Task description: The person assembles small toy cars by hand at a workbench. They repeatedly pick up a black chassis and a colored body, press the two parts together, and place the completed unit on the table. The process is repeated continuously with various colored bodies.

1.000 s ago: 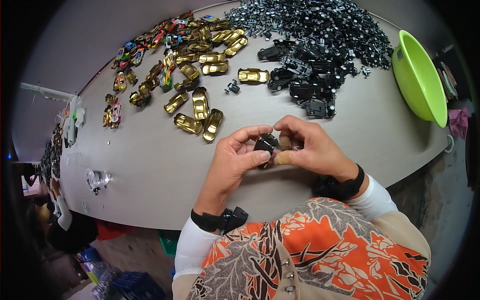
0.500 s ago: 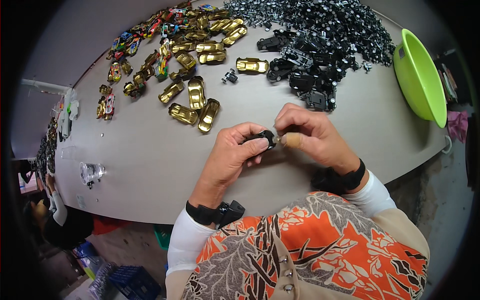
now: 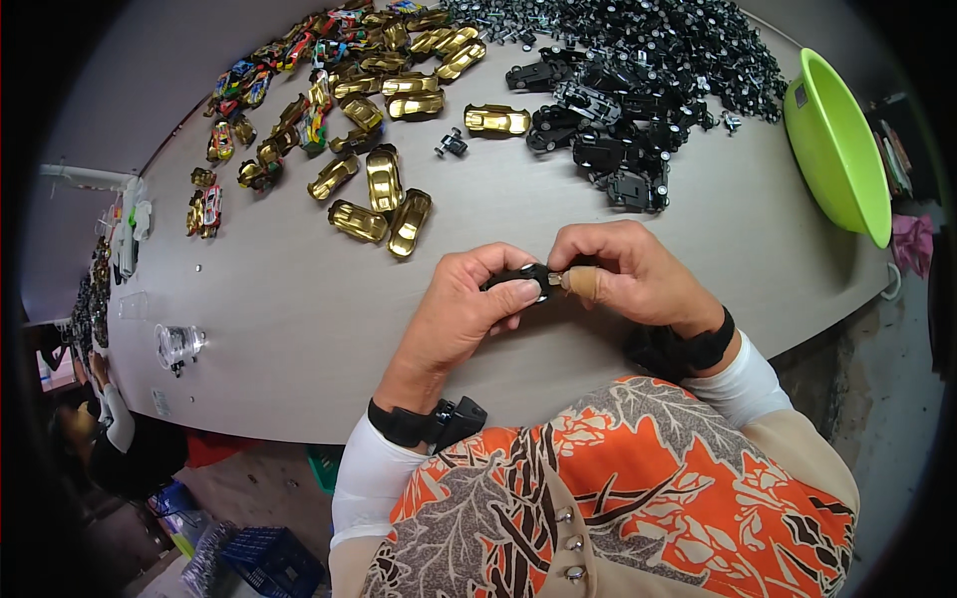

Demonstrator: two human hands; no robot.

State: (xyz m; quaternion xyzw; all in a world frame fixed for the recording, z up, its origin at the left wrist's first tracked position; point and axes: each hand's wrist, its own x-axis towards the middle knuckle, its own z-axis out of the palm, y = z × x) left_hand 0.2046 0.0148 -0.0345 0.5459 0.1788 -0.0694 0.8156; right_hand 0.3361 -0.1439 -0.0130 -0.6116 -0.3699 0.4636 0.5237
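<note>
My left hand [image 3: 464, 299] is closed round a black toy car base [image 3: 539, 274], thumb on top and fingers beneath, so much of it is hidden. At its right end, my right hand [image 3: 633, 274] pinches a small shiny clear or metallic piece [image 3: 556, 280] against the base. A tan bandage covers a digit of that hand, and what exactly the piece is cannot be made out. Beyond my hands lie gold toy car bodies [image 3: 406, 223] on the table, and a loose dark wheel part [image 3: 452, 144] rests near them.
A heap of black car bases [image 3: 633, 187] and wheel parts [image 3: 698, 60] fills the far right. Colourful toy cars [image 3: 299, 50] lie far left. A green basin [image 3: 837, 149] tilts at the right edge. A clear plastic cup [image 3: 179, 344] lies left; another person [image 3: 120, 439] sits beyond it.
My right fingers have shifted, and the small piece now shows between them, up against the end of the black base. My left hand keeps its hold. The view has moved slightly.
</note>
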